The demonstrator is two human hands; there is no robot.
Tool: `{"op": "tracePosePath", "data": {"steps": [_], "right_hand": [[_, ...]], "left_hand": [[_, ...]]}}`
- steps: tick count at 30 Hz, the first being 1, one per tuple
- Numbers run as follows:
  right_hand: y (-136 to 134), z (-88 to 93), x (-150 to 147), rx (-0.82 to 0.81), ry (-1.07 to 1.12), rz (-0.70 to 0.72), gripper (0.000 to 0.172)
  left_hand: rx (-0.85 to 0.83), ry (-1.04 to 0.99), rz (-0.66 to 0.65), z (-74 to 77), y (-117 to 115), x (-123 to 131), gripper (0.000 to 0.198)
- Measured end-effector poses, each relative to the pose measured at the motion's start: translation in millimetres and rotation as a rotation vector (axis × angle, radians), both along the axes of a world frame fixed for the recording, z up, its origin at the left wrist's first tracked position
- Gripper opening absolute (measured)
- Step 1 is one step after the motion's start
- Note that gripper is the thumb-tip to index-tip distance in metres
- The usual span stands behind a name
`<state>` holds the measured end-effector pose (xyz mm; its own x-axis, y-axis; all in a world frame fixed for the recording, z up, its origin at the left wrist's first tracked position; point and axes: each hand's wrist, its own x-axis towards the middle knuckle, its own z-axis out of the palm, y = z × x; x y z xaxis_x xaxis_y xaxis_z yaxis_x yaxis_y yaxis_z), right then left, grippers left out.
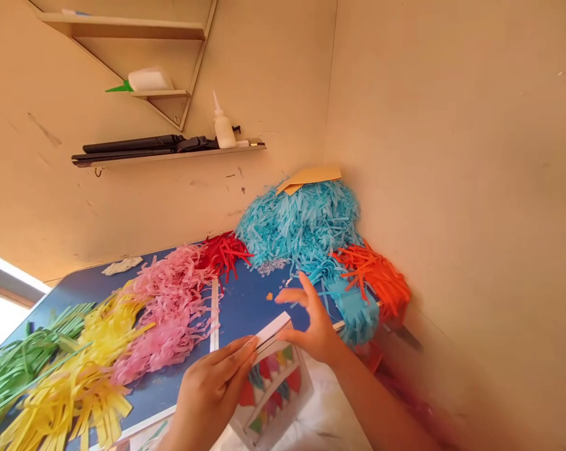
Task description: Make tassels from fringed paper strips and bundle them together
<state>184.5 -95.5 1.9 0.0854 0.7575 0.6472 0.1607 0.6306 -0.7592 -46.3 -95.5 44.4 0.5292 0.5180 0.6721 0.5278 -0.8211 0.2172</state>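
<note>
I'm looking past both grips at a blue counter (245, 313), which is stretching ahead and off to their left, carrying paper fringe that's lying sorted by colour, presumably so each shade is easy to pick out. The turquoise heap (302, 222) is rising highest, well ahead of the right grip (313, 329); pink fringe (170, 300) is spreading ahead and left of the left grip (212, 388), with yellow fringe (99, 326) and then green fringe (24, 357) lying farther left. Between and below the grips, a printed box (283, 382) is tilting, its bunting picture showing. My left grip is closing firmly on its white top edge, fingers along the top, probably to steady it while leaving the other side free. My right grip is hanging wide open at the opposite corner, gripping nothing; I can't tell whether its thumb is touching the box. Orange fringe (381, 282) is sitting beyond the right grip to its right, and smaller red fringe (224, 250) is lying ahead of the left one. An orange scrap (270, 296) is resting just ahead of the right fingers.
</note>
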Motion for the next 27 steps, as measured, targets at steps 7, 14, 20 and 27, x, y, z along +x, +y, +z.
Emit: {"op": "tracePosePath", "data": {"steps": [7, 14, 20, 27], "right_hand": [[-47.2, -15.0, -32.3, -0.258, 0.762, 0.255, 0.041], [-52.0, -32.5, -75.2, -0.773, 1.096, 0.273, 0.03], [-51.4, -34.4, -82.8, -0.778, 1.044, 0.148, 0.032], [-47.1, -36.7, -85.5, -0.803, 1.034, 0.132, 0.031]], "left_hand": [[0.085, 0.055, 0.173, -20.1, -13.0, 4.9, 0.026], [0.029, 0.11, 0.209, -43.2, -34.4, 9.1, 0.026], [0.011, 0.126, 0.213, -51.0, -36.6, 7.3, 0.024], [0.088, 0.18, 0.18, -54.9, -35.6, 8.8, 0.024]]}}
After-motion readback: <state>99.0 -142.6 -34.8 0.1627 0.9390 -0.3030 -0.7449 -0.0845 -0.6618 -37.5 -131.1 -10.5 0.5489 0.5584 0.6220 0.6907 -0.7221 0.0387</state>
